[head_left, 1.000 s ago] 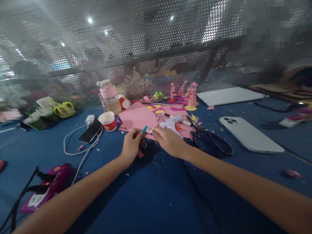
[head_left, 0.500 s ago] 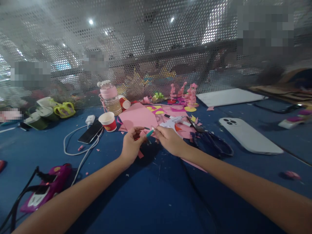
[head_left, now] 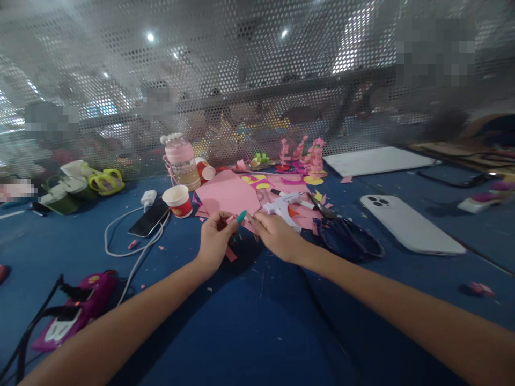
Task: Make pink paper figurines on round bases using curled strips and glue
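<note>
Left to right across the blue table (head_left: 249, 332):

- A purple device (head_left: 76, 316) with black cables lies at the near left edge. A white cable (head_left: 120, 236) loops beside a dark phone (head_left: 149, 217); a red paper cup (head_left: 178, 200) and a pink bottle (head_left: 181, 161) stand behind it.
- Left hand (head_left: 215, 238): fingers curled, thumb and forefinger pinching a small pink paper piece (head_left: 241, 221). The piece is held just above the table, at the near edge of the large pink sheet (head_left: 227, 195).
- Right hand (head_left: 276, 236): fingertips pressed together on the same piece from the other side, close against the left fingertips. A teal nail (head_left: 241, 216) shows between the two hands.
- Handling, as a judgement: the piece is thin, very light and limp; it creases and tears easily. Hold by the edges with fingertip pressure only; the exact shape of the piece cannot be told.
- Obstructions: a white glue gun (head_left: 284, 206) lies just beyond the right hand, scissors (head_left: 346, 236) to its right, paper scraps (head_left: 231, 254) under the hands.
- Farther right: pink paper figures (head_left: 309, 153) at the back, a white phone (head_left: 410, 222) face down, well apart from the hands
</note>
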`<move>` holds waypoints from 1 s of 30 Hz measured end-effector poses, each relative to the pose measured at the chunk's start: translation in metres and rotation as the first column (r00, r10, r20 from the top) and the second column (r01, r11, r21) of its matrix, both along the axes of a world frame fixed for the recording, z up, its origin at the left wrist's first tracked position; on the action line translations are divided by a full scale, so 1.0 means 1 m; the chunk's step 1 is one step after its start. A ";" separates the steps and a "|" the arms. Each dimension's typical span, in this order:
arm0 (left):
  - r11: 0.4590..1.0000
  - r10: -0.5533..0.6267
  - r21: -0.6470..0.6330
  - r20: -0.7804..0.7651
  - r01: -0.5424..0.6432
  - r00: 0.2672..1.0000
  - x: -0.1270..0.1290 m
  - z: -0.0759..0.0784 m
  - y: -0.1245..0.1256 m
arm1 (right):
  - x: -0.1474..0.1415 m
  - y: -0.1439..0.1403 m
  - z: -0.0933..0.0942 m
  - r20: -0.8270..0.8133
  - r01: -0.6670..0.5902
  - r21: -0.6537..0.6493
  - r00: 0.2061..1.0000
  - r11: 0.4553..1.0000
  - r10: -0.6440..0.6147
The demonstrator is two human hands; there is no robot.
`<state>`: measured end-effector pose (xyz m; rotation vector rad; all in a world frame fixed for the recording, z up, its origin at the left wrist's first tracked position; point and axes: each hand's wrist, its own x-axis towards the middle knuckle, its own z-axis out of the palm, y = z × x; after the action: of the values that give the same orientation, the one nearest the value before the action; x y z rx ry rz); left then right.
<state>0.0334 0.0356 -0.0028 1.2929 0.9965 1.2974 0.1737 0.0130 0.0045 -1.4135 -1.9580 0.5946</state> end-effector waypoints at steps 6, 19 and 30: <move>0.997 -0.074 -0.033 0.008 0.074 0.997 0.001 0.000 -0.001 | 0.005 0.002 0.004 -0.075 0.063 0.124 0.996 0.990 -0.054; 0.961 -0.266 -0.011 -0.294 0.275 0.918 -0.002 -0.006 -0.002 | 0.009 0.012 0.002 0.024 -0.194 0.198 0.981 0.961 0.193; 0.969 -0.247 -0.011 -0.147 0.248 0.958 0.001 0.000 -0.007 | 0.007 0.010 -0.008 -0.134 -0.050 0.320 0.986 0.946 0.098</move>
<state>0.0342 0.0290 -0.0032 1.4854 0.8982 1.0262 0.1807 0.0232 -0.0030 -1.0716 -1.8944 0.3854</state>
